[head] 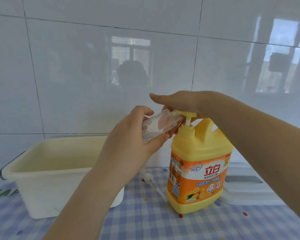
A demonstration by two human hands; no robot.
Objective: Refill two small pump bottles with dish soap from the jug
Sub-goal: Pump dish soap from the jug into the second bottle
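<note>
A yellow dish soap jug point(197, 163) with an orange label stands upright on the checked tablecloth. My right hand point(182, 103) lies flat on top of its yellow pump head point(189, 114), pressing on it. My left hand point(128, 135) holds a small clear bottle point(156, 126) tilted on its side, its open threaded neck touching the pump's spout. A little whitish liquid lies inside the bottle. A white pump top point(152, 182) with its tube lies loose on the cloth just left of the jug.
A cream plastic tub point(42, 170) stands at the left, behind my left forearm. A white flat appliance or scale point(246, 189) lies right of the jug. White wall tiles rise behind.
</note>
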